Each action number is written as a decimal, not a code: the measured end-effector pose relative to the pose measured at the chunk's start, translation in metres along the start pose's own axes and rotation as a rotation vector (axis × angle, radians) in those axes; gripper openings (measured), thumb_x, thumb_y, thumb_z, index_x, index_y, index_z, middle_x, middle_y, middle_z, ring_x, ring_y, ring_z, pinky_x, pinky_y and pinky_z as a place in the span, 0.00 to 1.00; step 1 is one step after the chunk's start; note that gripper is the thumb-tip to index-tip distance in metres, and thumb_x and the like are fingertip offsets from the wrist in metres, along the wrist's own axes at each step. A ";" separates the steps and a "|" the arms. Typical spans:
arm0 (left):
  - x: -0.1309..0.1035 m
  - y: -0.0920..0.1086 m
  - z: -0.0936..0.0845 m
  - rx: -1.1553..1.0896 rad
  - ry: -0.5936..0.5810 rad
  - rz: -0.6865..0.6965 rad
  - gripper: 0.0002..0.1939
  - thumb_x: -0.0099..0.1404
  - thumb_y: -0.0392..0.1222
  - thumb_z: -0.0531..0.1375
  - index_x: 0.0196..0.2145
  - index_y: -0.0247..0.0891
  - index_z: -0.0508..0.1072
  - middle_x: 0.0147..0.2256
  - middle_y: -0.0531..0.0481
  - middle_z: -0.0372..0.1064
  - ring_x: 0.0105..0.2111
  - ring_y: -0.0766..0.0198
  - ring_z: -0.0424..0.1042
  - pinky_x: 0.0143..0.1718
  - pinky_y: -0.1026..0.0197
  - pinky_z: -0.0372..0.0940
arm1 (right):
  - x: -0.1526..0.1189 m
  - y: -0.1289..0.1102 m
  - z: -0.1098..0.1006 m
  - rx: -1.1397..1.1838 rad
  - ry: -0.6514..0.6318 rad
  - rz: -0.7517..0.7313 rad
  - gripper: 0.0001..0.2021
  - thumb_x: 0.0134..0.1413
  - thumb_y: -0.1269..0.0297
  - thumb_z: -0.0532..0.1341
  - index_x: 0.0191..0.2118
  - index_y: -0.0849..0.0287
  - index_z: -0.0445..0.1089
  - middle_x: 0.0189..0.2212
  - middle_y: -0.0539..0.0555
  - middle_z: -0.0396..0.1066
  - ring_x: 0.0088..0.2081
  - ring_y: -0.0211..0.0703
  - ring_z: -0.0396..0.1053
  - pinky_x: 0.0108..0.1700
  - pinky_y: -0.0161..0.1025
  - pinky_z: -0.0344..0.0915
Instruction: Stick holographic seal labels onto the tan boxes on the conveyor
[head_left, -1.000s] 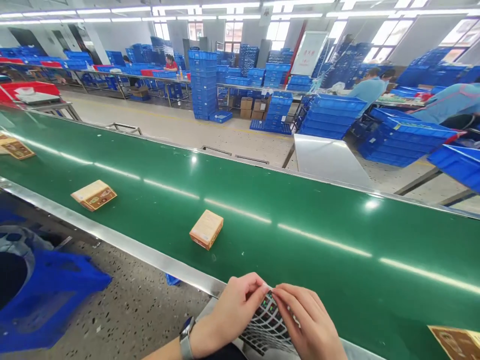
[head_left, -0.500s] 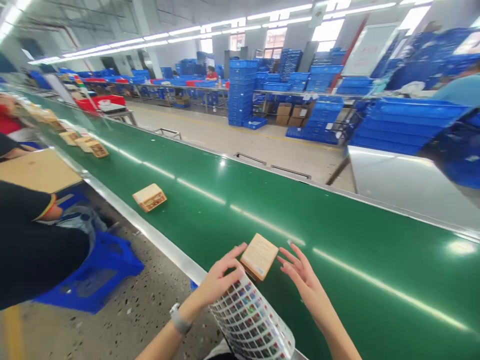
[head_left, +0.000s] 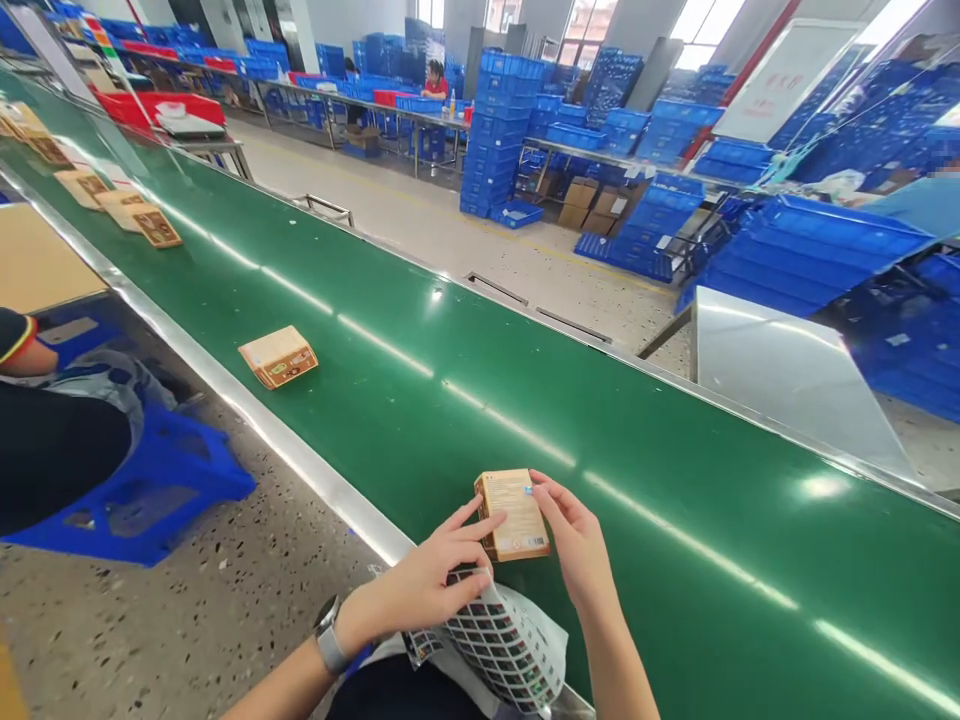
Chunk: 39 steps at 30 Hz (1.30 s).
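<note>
A small tan-and-brown carton (head_left: 514,525) lies in front of me on the green conveyor belt, its printed face up. My left hand (head_left: 446,565) rests its extended fingers on the carton's left side and face. Under its thumb it grips a curled sheet of stickers (head_left: 506,640), printed in a grid, which hangs over the belt's near edge. At the carton's upper right, my right hand (head_left: 570,530) pinches a small bluish sticker (head_left: 529,490) against the face. The hand partly covers the carton's right edge.
Another carton (head_left: 279,357) lies up the belt (head_left: 390,440) to the left, with several more beyond. A co-worker's arm (head_left: 30,350) and a blue stool (head_left: 172,470) are at left. Across the belt stand a metal table (head_left: 795,385) and stacked blue crates (head_left: 499,130).
My right hand has moved left onto the carton, bringing the small sticker to its face. The carton has turned. My left fingers now lie across it, and the sticker sheet has bent lower.
</note>
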<state>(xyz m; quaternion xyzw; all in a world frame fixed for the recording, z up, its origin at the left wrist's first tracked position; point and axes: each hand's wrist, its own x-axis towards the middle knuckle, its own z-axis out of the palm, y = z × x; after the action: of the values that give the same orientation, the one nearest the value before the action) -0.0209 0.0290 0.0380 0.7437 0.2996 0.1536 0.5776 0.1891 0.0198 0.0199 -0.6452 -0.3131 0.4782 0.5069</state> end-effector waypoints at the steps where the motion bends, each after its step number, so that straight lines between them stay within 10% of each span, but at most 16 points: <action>1: 0.001 0.001 0.000 -0.012 -0.011 0.000 0.08 0.69 0.37 0.56 0.32 0.39 0.72 0.69 0.46 0.52 0.72 0.47 0.35 0.68 0.38 0.45 | -0.001 -0.002 -0.001 -0.014 -0.011 0.007 0.30 0.40 0.37 0.69 0.40 0.60 0.78 0.42 0.61 0.79 0.40 0.55 0.76 0.39 0.45 0.74; 12: 0.010 0.008 0.012 -0.111 -0.098 -0.005 0.07 0.67 0.34 0.57 0.32 0.39 0.74 0.68 0.46 0.53 0.72 0.49 0.37 0.67 0.40 0.47 | -0.014 -0.007 -0.029 -0.186 -0.018 -0.043 0.24 0.44 0.39 0.67 0.31 0.58 0.74 0.50 0.63 0.76 0.40 0.55 0.76 0.34 0.43 0.73; 24: 0.020 0.011 0.029 -0.157 -0.140 0.036 0.07 0.66 0.35 0.58 0.31 0.39 0.75 0.67 0.47 0.54 0.71 0.48 0.40 0.66 0.39 0.49 | -0.030 0.008 -0.030 -0.371 0.369 -0.160 0.20 0.50 0.42 0.63 0.35 0.54 0.64 0.35 0.58 0.77 0.37 0.51 0.77 0.41 0.46 0.74; 30: 0.019 0.017 0.037 -0.184 0.017 0.032 0.10 0.69 0.42 0.56 0.33 0.39 0.74 0.54 0.42 0.74 0.58 0.49 0.68 0.60 0.49 0.60 | -0.035 0.003 -0.046 -0.430 0.476 -0.245 0.19 0.56 0.46 0.59 0.43 0.56 0.64 0.38 0.61 0.78 0.37 0.51 0.77 0.37 0.43 0.72; 34: 0.011 0.028 0.037 -0.216 0.155 -0.087 0.16 0.70 0.49 0.52 0.34 0.36 0.73 0.34 0.47 0.78 0.34 0.58 0.74 0.38 0.60 0.67 | -0.064 -0.019 -0.055 -0.565 0.174 -0.378 0.17 0.60 0.48 0.59 0.43 0.56 0.73 0.42 0.60 0.78 0.42 0.52 0.76 0.40 0.43 0.73; 39: 0.005 0.043 0.034 -0.321 0.244 -0.079 0.14 0.67 0.50 0.55 0.34 0.37 0.71 0.28 0.51 0.72 0.29 0.63 0.68 0.32 0.63 0.62 | -0.092 -0.036 -0.043 -0.553 -0.234 -0.451 0.07 0.60 0.57 0.63 0.39 0.52 0.76 0.33 0.52 0.79 0.35 0.45 0.77 0.39 0.36 0.73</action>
<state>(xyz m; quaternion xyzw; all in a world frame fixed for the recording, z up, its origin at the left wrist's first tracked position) 0.0141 -0.0004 0.0686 0.6057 0.3681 0.2655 0.6535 0.2008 -0.0668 0.0830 -0.6133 -0.6206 0.3225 0.3670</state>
